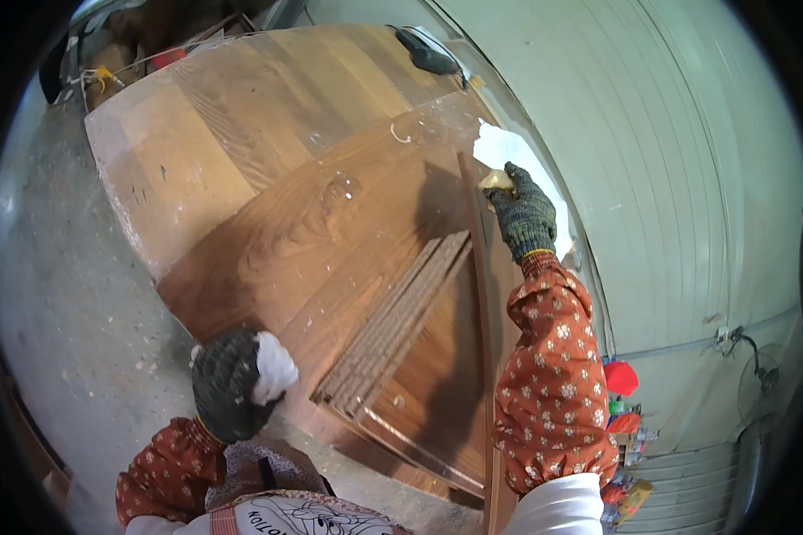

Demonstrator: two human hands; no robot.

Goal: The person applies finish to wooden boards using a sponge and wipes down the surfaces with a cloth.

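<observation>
My right hand (526, 217), in a dark knitted glove, is closed around a small pale yellow lump (495, 181) whose kind I cannot make out. It is at the far end of a long narrow wooden board (483, 259), which seems to stand on edge. At the lower left, my left hand (229, 383), gloved likewise, grips a crumpled white cloth-like wad (275, 366), held apart from the boards. Between my hands, several brown strips (397, 323) lie stacked along a wood-grain panel (330, 214). My right forearm covers part of the long board.
A patchwork wooden tabletop (196, 152) extends to the far left. A dark handheld tool (428, 55) lies at its far edge. White paper (509, 143) lies beyond my right hand, beside a pale wall (633, 160). Bottles with red tops (622, 378) and a fan (763, 379) are at right.
</observation>
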